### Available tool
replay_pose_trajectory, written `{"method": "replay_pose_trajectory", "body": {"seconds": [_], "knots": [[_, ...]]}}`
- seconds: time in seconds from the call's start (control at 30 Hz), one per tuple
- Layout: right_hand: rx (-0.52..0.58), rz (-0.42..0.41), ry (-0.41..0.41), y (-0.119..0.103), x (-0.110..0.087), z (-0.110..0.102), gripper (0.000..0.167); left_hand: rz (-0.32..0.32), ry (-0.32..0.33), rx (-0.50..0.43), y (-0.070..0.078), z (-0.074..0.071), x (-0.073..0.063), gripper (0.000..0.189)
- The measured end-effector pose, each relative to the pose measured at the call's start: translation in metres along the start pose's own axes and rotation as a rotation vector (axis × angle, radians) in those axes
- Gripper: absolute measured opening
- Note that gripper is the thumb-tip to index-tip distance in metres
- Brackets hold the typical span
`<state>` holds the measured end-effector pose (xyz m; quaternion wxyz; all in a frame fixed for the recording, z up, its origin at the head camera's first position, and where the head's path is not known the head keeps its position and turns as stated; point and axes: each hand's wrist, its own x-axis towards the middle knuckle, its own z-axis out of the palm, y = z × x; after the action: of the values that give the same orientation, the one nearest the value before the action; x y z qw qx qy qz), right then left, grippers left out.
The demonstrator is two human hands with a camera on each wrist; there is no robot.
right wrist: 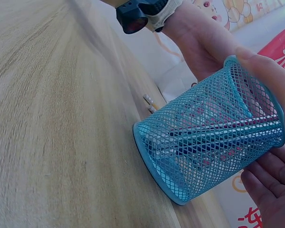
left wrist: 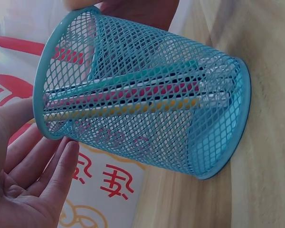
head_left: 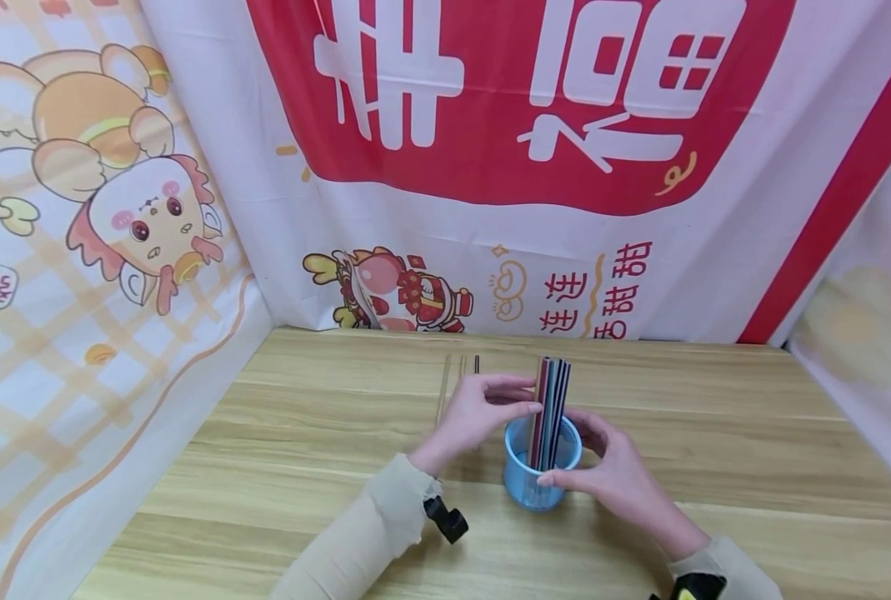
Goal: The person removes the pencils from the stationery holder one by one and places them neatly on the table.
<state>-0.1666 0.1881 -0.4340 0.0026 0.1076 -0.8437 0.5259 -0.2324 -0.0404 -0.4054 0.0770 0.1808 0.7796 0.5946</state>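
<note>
A light blue mesh pen holder (head_left: 535, 492) stands on the wooden table, with several pencils (head_left: 548, 408) upright inside it. My left hand (head_left: 483, 408) pinches the pencils above the rim between thumb and fingers. In the left wrist view, teal, pink and yellow pencils (left wrist: 171, 103) show through the mesh, their metal-banded ends near the bottom. My right hand (head_left: 621, 475) grips the pen holder by its rim, thumb on the near side and fingers round the far side. The right wrist view shows that thumb (right wrist: 266, 71) at the rim.
A few loose pencils (head_left: 443, 387) lie on the table (head_left: 325, 433) beyond and left of my left hand, partly hidden by it. A printed cloth (head_left: 490, 258) hangs at the table's back edge, and another printed cloth (head_left: 115, 350) hangs along the left side.
</note>
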Motion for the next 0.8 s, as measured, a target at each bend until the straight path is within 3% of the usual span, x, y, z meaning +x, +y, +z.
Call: {"method": "replay_pose_trajectory", "body": {"seconds": [0.23, 0.8], "knots": [[-0.003, 0.007, 0.001, -0.0014, 0.0000, -0.0003, 0.089, 0.016, -0.010, -0.024, 0.0000, 0.0041, 0.0005, 0.038], [0.002, 0.032, -0.002, -0.0005, -0.0002, 0.0005, 0.093, 0.014, 0.041, 0.002, -0.0030, 0.0092, 0.0034, 0.029]]}}
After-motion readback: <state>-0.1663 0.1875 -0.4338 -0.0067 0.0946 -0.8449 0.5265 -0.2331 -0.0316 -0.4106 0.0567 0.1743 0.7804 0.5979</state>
